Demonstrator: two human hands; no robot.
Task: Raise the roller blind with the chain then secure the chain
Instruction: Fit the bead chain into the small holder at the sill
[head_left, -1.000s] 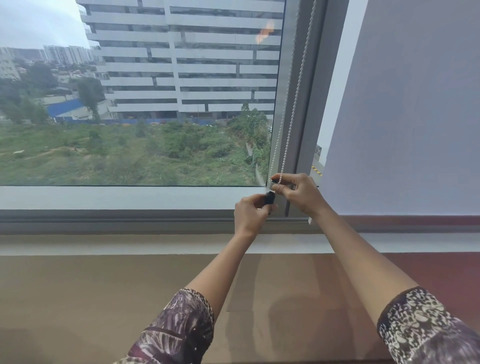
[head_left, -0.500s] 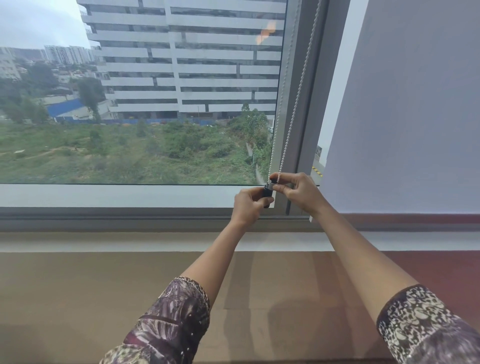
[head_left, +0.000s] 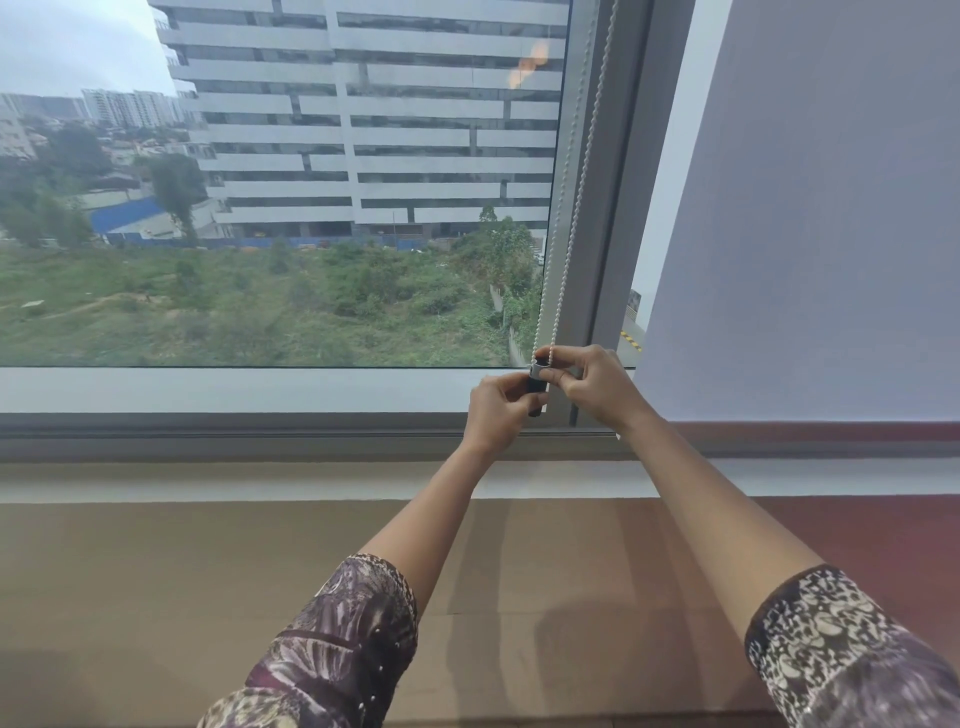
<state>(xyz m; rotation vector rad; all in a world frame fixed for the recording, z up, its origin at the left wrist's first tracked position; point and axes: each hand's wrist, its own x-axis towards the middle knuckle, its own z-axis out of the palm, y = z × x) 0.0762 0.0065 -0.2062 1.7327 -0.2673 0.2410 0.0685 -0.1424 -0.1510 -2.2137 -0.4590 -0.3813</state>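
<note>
A white beaded chain (head_left: 577, 192) runs in two strands down the grey window frame (head_left: 615, 208). Its lower end meets a small black chain holder (head_left: 536, 387) with a pale top, near the bottom of the frame. My left hand (head_left: 496, 415) grips the holder from the left. My right hand (head_left: 592, 387) pinches the chain just above the holder, thumb and forefinger closed on it. The left window pane shows no blind in view. A grey roller blind (head_left: 810, 208) covers the right pane down to the sill.
A wide white sill (head_left: 208, 395) runs below the glass, with a tan ledge (head_left: 182, 597) beneath it and a reddish section (head_left: 883, 519) at right. My patterned sleeves fill the lower corners.
Both hands have risen a little along the frame, and the black holder with them. The right hand's fingers have closed in tighter on the chain at the holder's top.
</note>
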